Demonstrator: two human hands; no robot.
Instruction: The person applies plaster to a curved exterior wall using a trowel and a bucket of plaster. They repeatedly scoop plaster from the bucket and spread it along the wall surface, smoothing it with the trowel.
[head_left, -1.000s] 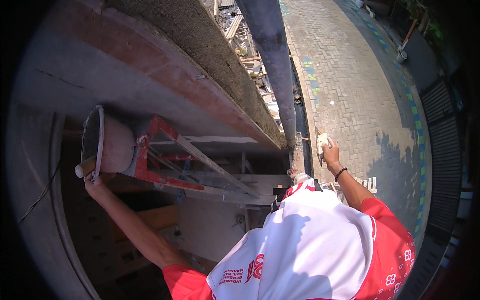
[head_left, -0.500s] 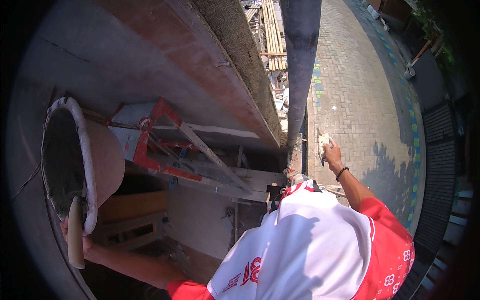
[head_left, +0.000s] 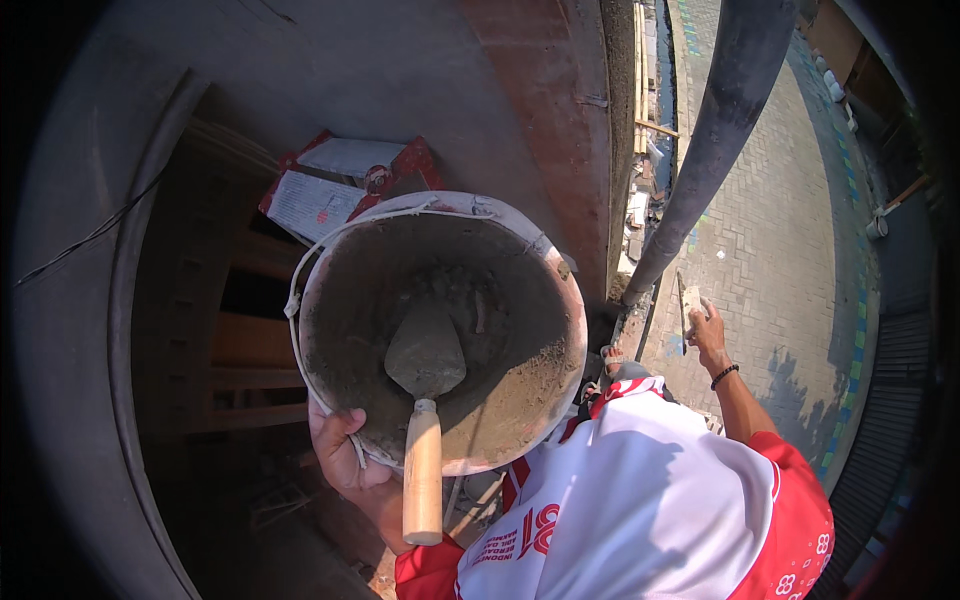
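My left hand (head_left: 348, 455) grips the near-left rim of a mortar bucket (head_left: 578, 340), thumb over the edge. Grey mortar (head_left: 480, 275) coats its inner wall and lies at the bottom. A pointed brick trowel (head_left: 428, 360) rests inside, blade on the mortar, its wooden handle sticking out over the near rim beside my left hand. Out to the right, my right hand (head_left: 708, 335) is closed round the pale handle of a plastering trowel (head_left: 690, 305). Its thin blade shows nearly edge-on, so I cannot tell whether mortar is on it.
A grey pipe (head_left: 715, 130) rises next to the edge of a plastered wall (head_left: 400, 80). A red-and-white metal frame (head_left: 340, 185) stands behind the bucket. Far below at right lies a paved lane (head_left: 770, 220). A dark cable (head_left: 95, 225) hangs at left.
My left hand has brought the bucket from the far left to in front of my body, its mouth now facing up toward me. The right hand keeps the plastering trowel out at the side.
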